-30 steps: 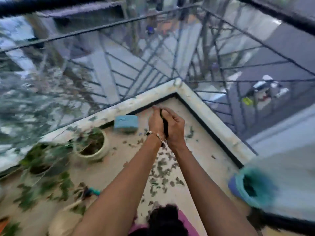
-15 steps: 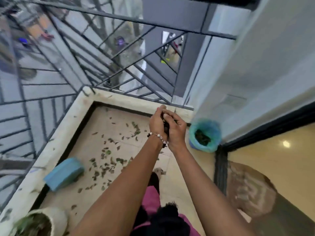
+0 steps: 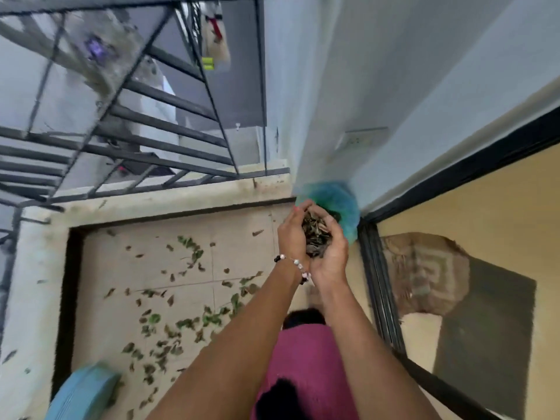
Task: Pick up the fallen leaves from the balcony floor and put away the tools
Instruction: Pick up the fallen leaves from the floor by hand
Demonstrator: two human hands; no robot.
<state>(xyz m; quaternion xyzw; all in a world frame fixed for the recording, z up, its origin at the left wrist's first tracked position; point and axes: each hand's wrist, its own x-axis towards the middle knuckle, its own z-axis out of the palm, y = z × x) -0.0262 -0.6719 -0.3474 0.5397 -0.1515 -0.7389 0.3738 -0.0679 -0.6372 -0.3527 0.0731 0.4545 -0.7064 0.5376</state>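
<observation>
Brown and green dry leaves [image 3: 316,237] sit in a little heap between two cupped hands. The left hand [image 3: 292,234], with a bead bracelet [image 3: 295,263] on its wrist, curls around one side of the heap. The right hand [image 3: 331,253] curls around the other side and under it. Both hands are holding the leaves together like a bowl, so neither one is loose or empty.

The hands are up in the air, right in front of a round blue-green plastic bin [image 3: 339,204]. The bin stands in the corner by the pale wall, next to the black door frame [image 3: 375,283]. From this view the fingertips look to be over the bin's near edge, but it is blurry, so I cannot be sure.

I think the step now is tipping this handful into the bin. The next move should be to get the hands fully over the bin's mouth and then open them, so nothing spills on the side.

Lots of small green and brown leaves [image 3: 169,322] are still lying on the tan tiled balcony floor [image 3: 121,268], so more picking up is left. A light blue padded block [image 3: 81,392] lies at the bottom left, near the pale stone ledge [image 3: 33,298] under the dark metal railing [image 3: 127,140].
</observation>
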